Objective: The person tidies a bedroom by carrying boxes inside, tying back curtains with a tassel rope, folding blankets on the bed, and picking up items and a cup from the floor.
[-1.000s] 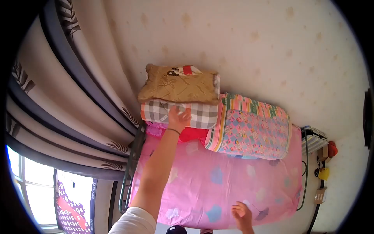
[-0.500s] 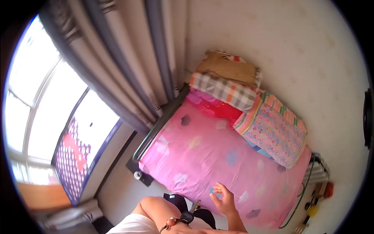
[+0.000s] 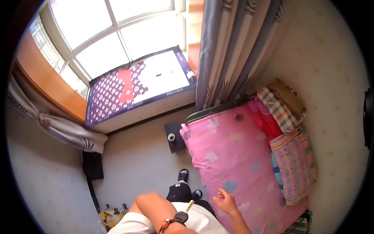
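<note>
My right hand is held up in front of me over the near side of the pink bed sheet. Its fingers are loosely bent and apart, with nothing in them. My left arm is folded across my white shirt. Around its wrist runs a dark band with an orange bead. At this wrist sits a key with a black head, its metal blade pointing up. Of my left hand only a bit shows past the band; the bottom edge cuts off its fingers.
A dark low stand with a white cup stands beside the bed's metal frame. Folded bedding and a checked pillow lie along the wall. Ahead are a window ledge with a purple patterned mat and curtains.
My view has swung left, so the window ledge and floor now show more fully and the bed sits further right. The right hand's fingers have curled a little.
</note>
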The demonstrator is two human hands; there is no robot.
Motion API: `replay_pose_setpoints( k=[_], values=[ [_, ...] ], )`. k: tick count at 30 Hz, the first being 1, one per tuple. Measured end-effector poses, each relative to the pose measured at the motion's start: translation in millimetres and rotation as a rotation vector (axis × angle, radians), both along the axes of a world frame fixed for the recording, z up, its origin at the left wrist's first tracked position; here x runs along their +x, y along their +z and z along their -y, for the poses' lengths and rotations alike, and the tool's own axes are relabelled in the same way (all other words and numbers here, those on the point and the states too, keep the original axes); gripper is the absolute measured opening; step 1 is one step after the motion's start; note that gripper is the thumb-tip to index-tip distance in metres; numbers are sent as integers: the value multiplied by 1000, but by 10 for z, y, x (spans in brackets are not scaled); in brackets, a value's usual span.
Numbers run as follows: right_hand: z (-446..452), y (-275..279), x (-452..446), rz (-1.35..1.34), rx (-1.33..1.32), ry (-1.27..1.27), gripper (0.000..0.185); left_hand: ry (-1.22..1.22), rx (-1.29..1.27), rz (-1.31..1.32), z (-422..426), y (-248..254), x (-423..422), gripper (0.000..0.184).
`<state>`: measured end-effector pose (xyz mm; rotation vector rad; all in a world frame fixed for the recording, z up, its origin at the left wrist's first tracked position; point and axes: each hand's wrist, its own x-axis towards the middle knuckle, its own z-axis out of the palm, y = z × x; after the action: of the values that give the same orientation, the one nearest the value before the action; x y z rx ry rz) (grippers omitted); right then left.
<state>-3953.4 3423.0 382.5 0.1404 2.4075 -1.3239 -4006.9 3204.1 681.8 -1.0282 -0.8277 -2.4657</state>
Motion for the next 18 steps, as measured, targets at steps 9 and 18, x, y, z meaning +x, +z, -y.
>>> replay_pose_setpoints(
  k=[9, 18],
  values=[
    [1240, -208, -372, 36, 142, 274, 59, 562, -28, -151, 1620, -89, 37, 64],
    [3091, -1027, -1276, 335, 113, 301, 56, 515, -958, 1128, 4687, -2874, -125, 64]
  ],
)
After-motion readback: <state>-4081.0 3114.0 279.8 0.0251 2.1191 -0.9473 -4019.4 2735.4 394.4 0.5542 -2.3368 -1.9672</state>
